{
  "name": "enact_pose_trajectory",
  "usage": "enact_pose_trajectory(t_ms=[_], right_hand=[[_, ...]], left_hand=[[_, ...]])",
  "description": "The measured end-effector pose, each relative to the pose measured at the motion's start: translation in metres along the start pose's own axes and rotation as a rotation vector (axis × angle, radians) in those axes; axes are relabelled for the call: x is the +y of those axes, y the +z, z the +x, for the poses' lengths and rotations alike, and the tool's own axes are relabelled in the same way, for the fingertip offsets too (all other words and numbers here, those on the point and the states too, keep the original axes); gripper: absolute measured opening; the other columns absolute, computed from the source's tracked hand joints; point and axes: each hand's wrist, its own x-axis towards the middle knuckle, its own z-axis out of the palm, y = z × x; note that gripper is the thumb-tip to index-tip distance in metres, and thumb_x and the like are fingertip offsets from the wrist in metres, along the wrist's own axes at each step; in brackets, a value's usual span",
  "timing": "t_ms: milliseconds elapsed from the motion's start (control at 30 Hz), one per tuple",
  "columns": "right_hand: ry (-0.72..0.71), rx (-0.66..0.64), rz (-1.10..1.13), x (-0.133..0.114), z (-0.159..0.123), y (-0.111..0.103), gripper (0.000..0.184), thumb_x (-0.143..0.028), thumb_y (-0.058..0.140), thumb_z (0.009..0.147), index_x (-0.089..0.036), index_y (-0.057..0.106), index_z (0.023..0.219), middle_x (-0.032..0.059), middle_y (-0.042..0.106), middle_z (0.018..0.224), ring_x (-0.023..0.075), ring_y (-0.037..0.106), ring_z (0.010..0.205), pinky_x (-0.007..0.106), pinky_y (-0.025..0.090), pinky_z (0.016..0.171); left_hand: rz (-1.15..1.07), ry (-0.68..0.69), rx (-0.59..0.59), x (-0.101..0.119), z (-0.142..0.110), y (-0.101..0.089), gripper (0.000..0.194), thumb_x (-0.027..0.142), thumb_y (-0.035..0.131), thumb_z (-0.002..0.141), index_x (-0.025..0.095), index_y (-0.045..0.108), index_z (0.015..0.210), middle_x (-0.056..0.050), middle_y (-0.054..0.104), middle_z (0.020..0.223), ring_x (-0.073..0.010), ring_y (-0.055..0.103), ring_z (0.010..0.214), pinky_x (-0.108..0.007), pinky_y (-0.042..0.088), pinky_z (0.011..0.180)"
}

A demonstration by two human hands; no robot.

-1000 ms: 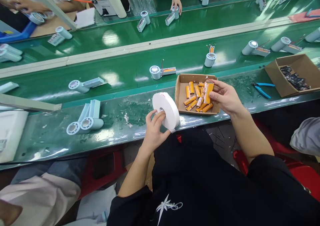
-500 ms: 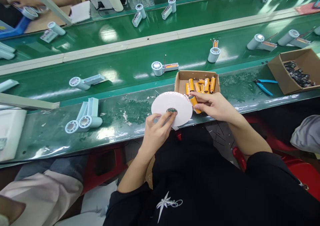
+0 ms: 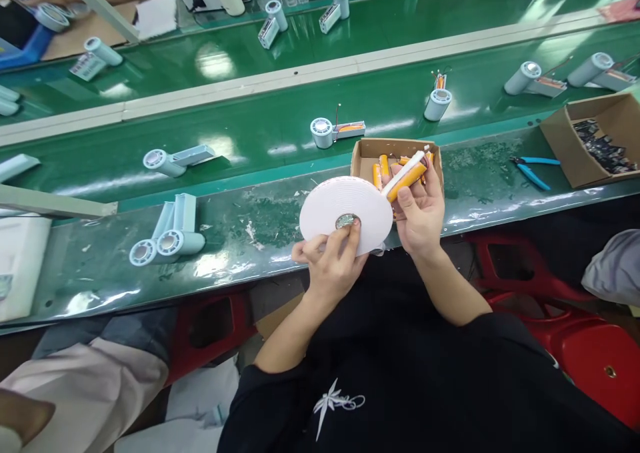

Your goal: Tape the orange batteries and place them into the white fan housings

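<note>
My left hand (image 3: 333, 263) grips a large roll of white tape (image 3: 325, 206), fingers hooked into its core. In my right hand (image 3: 423, 216) is an orange battery (image 3: 407, 181), its wire end pointing up and to the right. A white strip of tape (image 3: 404, 171) lies along the battery's upper side and reaches down to the roll's edge. Behind both hands stands a shallow cardboard box (image 3: 367, 147) with several more orange batteries (image 3: 384, 165) in it, partly hidden by the roll and my right hand.
Blue-handled cutters (image 3: 534, 173) lie right of the box, beside a carton (image 3: 560, 146) of small dark parts. Two pale blue housings (image 3: 180, 241) rest on the bench at left. More housings (image 3: 321, 133) sit on the green conveyor (image 3: 250, 129). A red stool (image 3: 595, 359) stands at lower right.
My right hand has brought the battery from the box to the roll and turned it, and white tape now lies along it. My left hand has tilted the roll flatter.
</note>
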Motion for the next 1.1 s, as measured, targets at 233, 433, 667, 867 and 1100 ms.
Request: enact_pose_trajectory(t_ms=[233,433,667,867,1100], right_hand=[[-0.048,-0.128,-0.078,-0.038,0.014,-0.067,0.076,-0.053,0.090,0.092,-0.044,0.055,0.160,0.0062,0.077,0.146,0.0305,0.077,0.133,0.046,0.071,0.104],[-0.026,-0.122,0.051,-0.018,-0.010,-0.032,0.073,-0.051,0.090,0.093,-0.040,0.057,0.157,0.0064,0.075,0.146,0.0313,0.074,0.139,0.053,0.070,0.110],[-0.054,-0.064,0.131,0.004,-0.030,0.002,0.071,-0.047,0.095,0.088,-0.042,0.059,0.149,0.0033,0.076,0.137,0.0281,0.080,0.124,0.055,0.068,0.112],[-0.347,0.190,0.141,-0.051,0.035,-0.048,0.064,-0.041,0.104,0.075,-0.042,0.068,0.127,-0.0048,0.076,0.125,0.0194,0.081,0.111,0.039,0.072,0.099],[-0.064,-0.070,-0.004,-0.053,0.010,-0.065,0.062,-0.047,0.100,0.081,-0.046,0.053,0.123,-0.0043,0.078,0.117,0.0227,0.083,0.105,0.042,0.073,0.095]], left_hand=[[-0.169,-0.036,-0.215,-0.044,-0.014,-0.048,0.072,0.037,0.092,0.089,0.030,0.066,0.155,-0.009,0.076,0.112,-0.0291,0.058,0.104,-0.046,0.041,0.097],[-0.087,0.020,-0.190,-0.038,-0.023,-0.033,0.058,0.034,0.091,0.091,0.026,0.074,0.146,-0.010,0.079,0.108,-0.0299,0.055,0.104,-0.047,0.038,0.097],[-0.070,0.061,-0.144,-0.010,-0.018,-0.023,0.043,0.035,0.088,0.094,0.025,0.081,0.135,-0.010,0.081,0.101,-0.0301,0.050,0.104,-0.048,0.034,0.100],[-0.270,0.373,-0.436,-0.019,-0.035,-0.041,0.042,0.021,0.078,0.099,0.033,0.079,0.139,-0.003,0.084,0.114,-0.0238,0.054,0.102,-0.045,0.035,0.111],[-0.067,-0.135,-0.463,-0.127,-0.054,-0.035,0.066,0.028,0.085,0.091,0.031,0.067,0.155,-0.015,0.076,0.138,-0.0422,0.051,0.136,-0.062,0.040,0.116]])
